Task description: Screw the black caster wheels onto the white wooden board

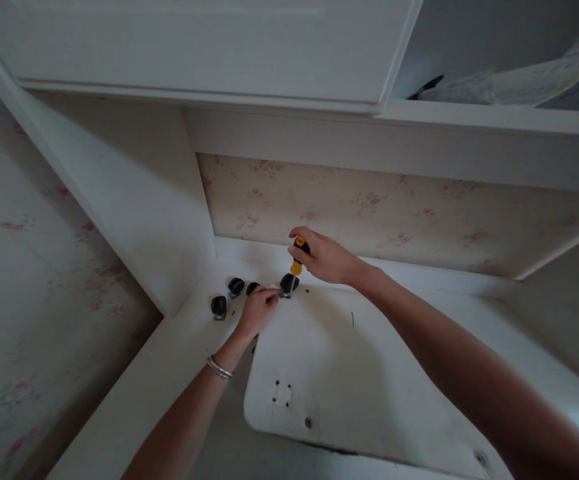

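My right hand is closed around a yellow and black screwdriver, held upright with its tip down on a black caster wheel. That caster stands at the far corner of a white board lying on the desk. My left hand, with a bracelet at the wrist, is pinched shut beside the caster's base; whatever it grips is too small to see.
Three more black casters lie on the white desk left of the board. The board has screw holes. A white side panel, floral wallpaper and an overhead cupboard enclose the nook.
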Demonstrator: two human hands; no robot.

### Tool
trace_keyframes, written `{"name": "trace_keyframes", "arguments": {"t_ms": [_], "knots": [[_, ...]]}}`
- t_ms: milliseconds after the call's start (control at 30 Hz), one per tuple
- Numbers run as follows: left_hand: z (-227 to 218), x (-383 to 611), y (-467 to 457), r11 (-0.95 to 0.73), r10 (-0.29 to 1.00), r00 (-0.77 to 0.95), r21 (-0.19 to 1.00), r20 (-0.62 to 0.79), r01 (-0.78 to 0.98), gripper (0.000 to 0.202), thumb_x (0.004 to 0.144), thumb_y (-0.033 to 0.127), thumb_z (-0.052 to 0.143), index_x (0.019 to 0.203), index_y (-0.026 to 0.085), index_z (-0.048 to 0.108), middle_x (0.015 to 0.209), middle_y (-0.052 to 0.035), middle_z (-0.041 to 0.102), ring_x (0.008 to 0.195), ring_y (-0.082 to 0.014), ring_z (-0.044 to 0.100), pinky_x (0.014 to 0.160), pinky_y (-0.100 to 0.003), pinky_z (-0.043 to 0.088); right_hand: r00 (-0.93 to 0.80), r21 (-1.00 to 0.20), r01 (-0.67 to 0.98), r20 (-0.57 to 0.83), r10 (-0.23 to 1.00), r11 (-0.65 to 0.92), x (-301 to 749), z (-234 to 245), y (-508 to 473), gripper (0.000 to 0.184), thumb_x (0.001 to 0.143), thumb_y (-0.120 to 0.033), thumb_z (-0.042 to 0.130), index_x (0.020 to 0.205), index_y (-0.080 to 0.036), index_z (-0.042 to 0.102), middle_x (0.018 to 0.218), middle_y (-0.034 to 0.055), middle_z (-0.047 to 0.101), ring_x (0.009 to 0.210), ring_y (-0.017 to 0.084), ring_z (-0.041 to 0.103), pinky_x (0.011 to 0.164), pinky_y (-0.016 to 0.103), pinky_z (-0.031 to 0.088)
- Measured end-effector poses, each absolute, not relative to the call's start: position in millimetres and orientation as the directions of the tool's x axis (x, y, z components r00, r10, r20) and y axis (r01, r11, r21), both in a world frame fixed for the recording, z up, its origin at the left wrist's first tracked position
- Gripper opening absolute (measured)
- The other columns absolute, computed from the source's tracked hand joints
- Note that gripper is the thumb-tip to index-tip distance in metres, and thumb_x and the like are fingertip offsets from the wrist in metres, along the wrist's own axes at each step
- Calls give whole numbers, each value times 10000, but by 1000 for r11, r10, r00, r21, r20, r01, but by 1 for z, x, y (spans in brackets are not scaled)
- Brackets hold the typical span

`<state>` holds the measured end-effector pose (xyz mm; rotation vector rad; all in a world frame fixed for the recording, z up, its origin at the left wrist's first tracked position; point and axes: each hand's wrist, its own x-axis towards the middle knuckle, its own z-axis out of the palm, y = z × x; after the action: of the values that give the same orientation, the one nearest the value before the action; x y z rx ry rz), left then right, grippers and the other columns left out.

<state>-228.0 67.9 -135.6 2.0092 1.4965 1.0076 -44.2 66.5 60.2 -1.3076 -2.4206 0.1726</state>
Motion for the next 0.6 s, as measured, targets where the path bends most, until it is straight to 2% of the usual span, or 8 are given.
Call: {"name": "trace_keyframes", "arguments": {"t_ms": [100, 200, 267, 400, 500, 600], "knots": [[-135, -229, 64, -313, 945, 133, 718, 297, 621, 271, 862, 134, 536, 1009, 202, 753, 902, -41, 692, 860, -154, 642, 868, -264, 490, -498, -221, 815, 206, 843, 536, -43, 67, 63, 403, 984, -352, 320, 1328, -180, 441, 1168, 113, 648, 936, 201, 627, 809, 298, 433], [-135, -229, 62, -303, 947, 113, 723, 300, 621, 266, 867, 147, 526, 994, 199, 755, 899, -43, 684, 844, -155, 647, 864, -268, 495, -426, -106, 888, 179, 887, 448, -43, 73, 62, 477, 969, -492, 316, 1195, -144, 551, 1015, 181, 683, 898, 312, 645, 763, 398, 444], [-135, -228, 62, -298, 948, 106, 723, 299, 623, 268, 869, 152, 522, 994, 199, 755, 894, -44, 678, 837, -156, 647, 864, -270, 496, -382, -40, 918, 171, 908, 393, -44, 76, 62, 568, 955, -575, 269, 1166, -136, 561, 979, 214, 682, 891, 371, 644, 728, 446, 444], [-136, -229, 61, -299, 950, 121, 719, 289, 628, 294, 863, 133, 514, 1016, 205, 755, 902, -44, 670, 849, -155, 641, 888, -268, 486, -411, 23, 912, 87, 908, 410, -47, 81, 60, 536, 965, -549, 230, 1257, -196, 509, 1035, 174, 693, 879, 334, 657, 696, 412, 450], [-135, -230, 59, -298, 951, 134, 717, 277, 630, 318, 865, 120, 496, 1032, 204, 753, 925, -47, 669, 847, -153, 638, 893, -266, 484, -395, 73, 918, 78, 915, 390, -51, 85, 59, 602, 947, -599, 240, 1145, -147, 585, 1022, 231, 680, 928, 374, 640, 727, 449, 438], [-134, -230, 59, -293, 953, 136, 717, 270, 632, 331, 870, 114, 478, 1027, 210, 754, 936, -44, 669, 852, -155, 637, 900, -271, 482, -399, 84, 915, 68, 914, 394, -54, 86, 59, 640, 944, -622, 216, 1248, -156, 530, 1046, 221, 681, 945, 376, 636, 730, 453, 438]]}}
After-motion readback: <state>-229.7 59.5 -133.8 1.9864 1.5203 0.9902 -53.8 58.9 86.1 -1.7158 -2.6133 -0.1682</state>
